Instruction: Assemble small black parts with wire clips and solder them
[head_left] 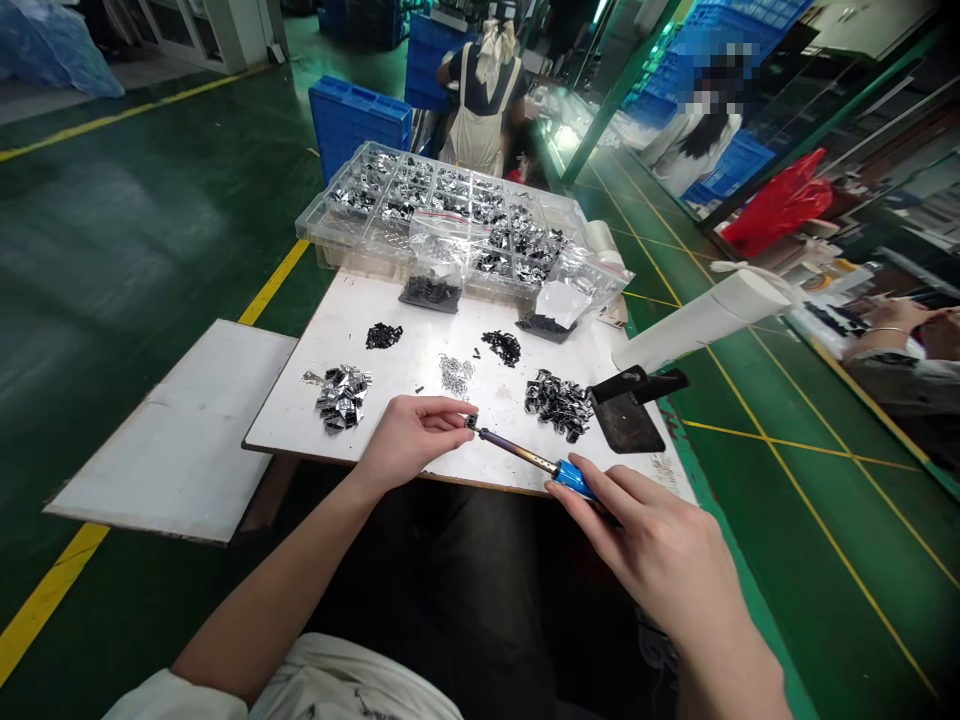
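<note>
Between the thumb and fingertips of my left hand (412,435) is a small dark part (472,421), too small to make out fully. My right hand (649,525) is closed round the blue handle of a soldering iron (525,455), whose tip meets or nearly meets that part. Beyond my hands on the white board (405,420) lie a pile of shiny metal pieces (342,398), a heap of silver and black pieces (559,403), two small heaps of black bits, and a scatter of thin silver pieces (456,374).
A clear compartment box (330,215) full of metal pieces stands at the back, with two bags of black bits (431,292) before it. At right are a black stand (634,425) and a white roll (705,315). A lower board (180,430) sits left. Other people work beyond.
</note>
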